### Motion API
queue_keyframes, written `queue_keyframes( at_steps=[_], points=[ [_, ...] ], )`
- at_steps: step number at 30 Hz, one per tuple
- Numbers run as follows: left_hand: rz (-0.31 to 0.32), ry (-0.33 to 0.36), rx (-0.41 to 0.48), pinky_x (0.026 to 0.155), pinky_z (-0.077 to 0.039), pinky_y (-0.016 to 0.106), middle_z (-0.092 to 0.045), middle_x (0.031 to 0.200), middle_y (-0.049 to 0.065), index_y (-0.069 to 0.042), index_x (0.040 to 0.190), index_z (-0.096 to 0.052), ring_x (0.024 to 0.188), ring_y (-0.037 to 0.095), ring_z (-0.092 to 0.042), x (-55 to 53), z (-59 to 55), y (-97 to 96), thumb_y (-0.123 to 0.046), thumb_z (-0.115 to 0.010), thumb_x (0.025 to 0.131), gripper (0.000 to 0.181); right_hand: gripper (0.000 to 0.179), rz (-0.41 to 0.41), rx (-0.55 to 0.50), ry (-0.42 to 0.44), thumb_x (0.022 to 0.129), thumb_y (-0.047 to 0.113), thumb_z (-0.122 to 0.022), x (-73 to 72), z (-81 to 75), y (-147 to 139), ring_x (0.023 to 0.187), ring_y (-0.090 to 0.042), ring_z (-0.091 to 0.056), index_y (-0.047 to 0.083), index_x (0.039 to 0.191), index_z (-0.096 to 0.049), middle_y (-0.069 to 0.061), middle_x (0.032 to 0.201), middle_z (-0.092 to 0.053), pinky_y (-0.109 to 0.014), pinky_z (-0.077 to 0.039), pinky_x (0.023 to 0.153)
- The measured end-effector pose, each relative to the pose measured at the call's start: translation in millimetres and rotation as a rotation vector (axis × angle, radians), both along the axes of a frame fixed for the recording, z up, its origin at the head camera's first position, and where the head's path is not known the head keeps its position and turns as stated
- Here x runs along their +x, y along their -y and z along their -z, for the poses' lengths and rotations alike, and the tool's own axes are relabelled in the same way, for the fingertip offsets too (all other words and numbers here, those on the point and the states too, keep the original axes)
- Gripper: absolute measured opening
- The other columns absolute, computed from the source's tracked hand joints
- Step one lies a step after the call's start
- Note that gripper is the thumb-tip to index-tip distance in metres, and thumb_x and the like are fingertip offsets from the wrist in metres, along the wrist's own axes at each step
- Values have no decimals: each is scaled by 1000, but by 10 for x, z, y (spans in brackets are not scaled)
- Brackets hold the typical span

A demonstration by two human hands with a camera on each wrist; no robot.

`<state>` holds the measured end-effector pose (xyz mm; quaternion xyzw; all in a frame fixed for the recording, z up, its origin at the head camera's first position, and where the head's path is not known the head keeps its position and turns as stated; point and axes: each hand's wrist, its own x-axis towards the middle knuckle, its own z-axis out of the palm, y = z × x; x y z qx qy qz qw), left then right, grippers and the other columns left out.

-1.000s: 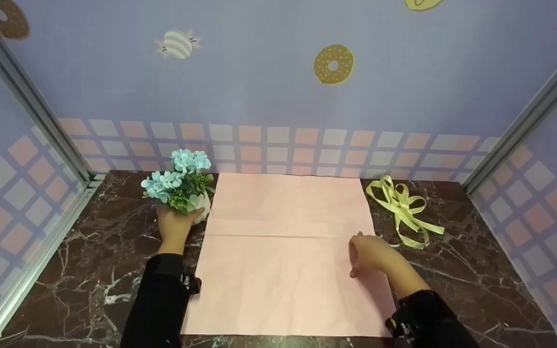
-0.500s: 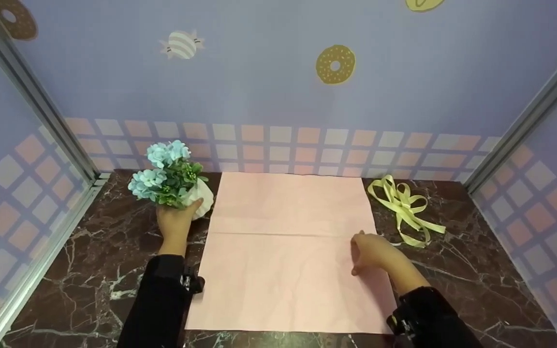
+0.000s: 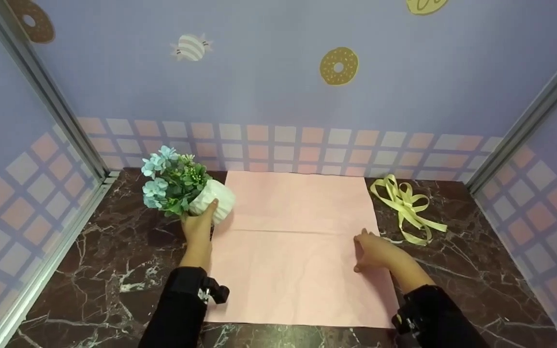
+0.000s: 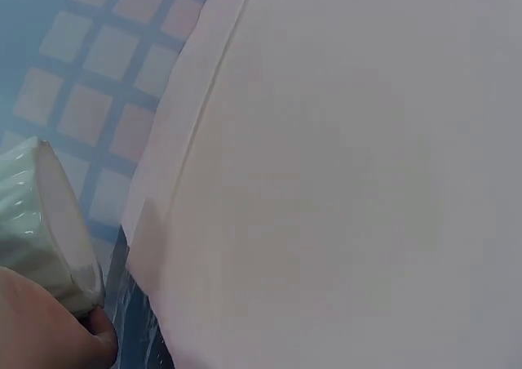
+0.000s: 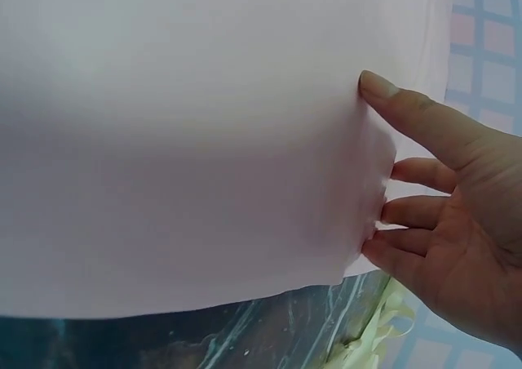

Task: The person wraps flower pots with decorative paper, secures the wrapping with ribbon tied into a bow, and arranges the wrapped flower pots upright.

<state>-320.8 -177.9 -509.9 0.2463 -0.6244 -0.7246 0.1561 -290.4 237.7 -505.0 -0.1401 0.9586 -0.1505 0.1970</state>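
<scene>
A white ribbed pot (image 3: pixel 223 202) with blue artificial flowers (image 3: pixel 156 179) and green leaves is gripped by my left hand (image 3: pixel 201 227), thumb against its side. The pot leans over, flowers to the left and base to the right, by the left edge of a pink sheet of paper (image 3: pixel 298 275). The left wrist view shows the pot's pale base (image 4: pixel 69 222). On the sheet's right side, my right hand (image 3: pixel 375 251) touches the paper with thumb and fingers spread apart, as the right wrist view also shows. A crease crosses the sheet.
A loose bundle of yellow ribbon (image 3: pixel 406 205) lies to the right of the paper on the dark marbled tabletop (image 3: pixel 472 251). A patterned back wall (image 3: pixel 269 87) and side walls enclose the table.
My left hand has tilted the potted flowers and carried them right to the paper's left edge. The right hand stays at the paper's right side. The head view has shifted slightly.
</scene>
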Motion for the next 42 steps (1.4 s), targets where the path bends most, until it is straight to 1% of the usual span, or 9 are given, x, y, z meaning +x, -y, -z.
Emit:
queue_keyframes(
  at_steps=[4, 9, 14, 18, 23, 29, 33, 38, 42],
  points=[
    [-3, -23, 87, 107, -38, 30, -44, 144, 15, 0, 147, -34, 131, 25, -43, 46, -27, -81, -25, -81, 82, 84, 87, -2, -30, -5, 72, 21, -86, -49, 46, 27, 135, -58, -20, -16, 137, -41, -46, 144, -18, -59, -19, 112],
    [-2, -11, 143, 114, -25, 32, -28, 155, 15, 0, 153, -18, 141, 25, -28, 133, -84, -208, -26, -78, 85, 94, 86, -4, -18, -39, 70, 20, -87, -63, 57, 89, 135, -57, -21, -14, 136, -44, -45, 145, -19, -60, -21, 111],
    [-25, -80, 241, 112, -30, 32, -29, 153, 16, 1, 152, -23, 139, 26, -32, 182, -106, -446, -18, -77, 85, 88, 90, -9, 5, -165, 68, 25, -88, -21, -40, 264, 135, -55, -24, -8, 140, -45, -40, 148, -21, -66, -23, 107],
    [-46, -139, 314, 109, -34, 31, -39, 145, 17, 2, 147, -32, 133, 27, -39, 208, -121, -615, -14, -76, 85, 77, 90, -1, -180, -260, 74, 30, -85, 7, -170, 615, 138, -47, -28, -2, 145, -41, -30, 152, -26, -65, -22, 108],
    [-55, -215, 429, 104, -38, 32, -48, 133, 15, 2, 138, -42, 123, 25, -47, 265, -99, -771, -8, -73, 87, 60, 90, 24, -443, -294, 79, 32, -82, -8, -326, 1114, 141, -37, -28, 6, 151, -35, -18, 155, -30, -53, -20, 114],
    [-38, -351, 557, 101, -40, 35, -53, 122, 9, -2, 134, -47, 112, 22, -53, 351, -74, -951, -1, -68, 90, 49, 102, -39, -488, -311, 78, 33, -83, -114, -386, 1551, 144, -32, -22, 8, 156, -21, -17, 158, -21, -45, -20, 116],
    [-61, -373, 642, 94, -43, 34, -54, 118, 8, -4, 132, -44, 104, 20, -56, 379, -60, -1056, 0, -67, 90, 48, 108, -109, -505, -345, 77, 33, -84, -159, -391, 1709, 145, -31, -18, 9, 157, -15, -15, 161, -12, -45, -19, 116],
    [-119, -336, 758, 83, -48, 30, -54, 109, 7, -3, 123, -44, 92, 16, -57, 357, -49, -1168, -1, -69, 89, 42, 95, -120, -541, -439, 75, 26, -85, -215, -404, 1782, 142, -31, -28, 8, 152, -32, -14, 157, -27, -45, -24, 114],
    [-145, -349, 775, 81, -49, 28, -57, 105, 6, 4, 119, -51, 89, 15, -59, 343, -25, -1231, -3, -67, 91, 33, 87, -103, -555, -482, 72, 20, -88, -246, -381, 1809, 137, -33, -36, 5, 146, -43, -16, 151, -38, -45, -28, 113]
  ],
)
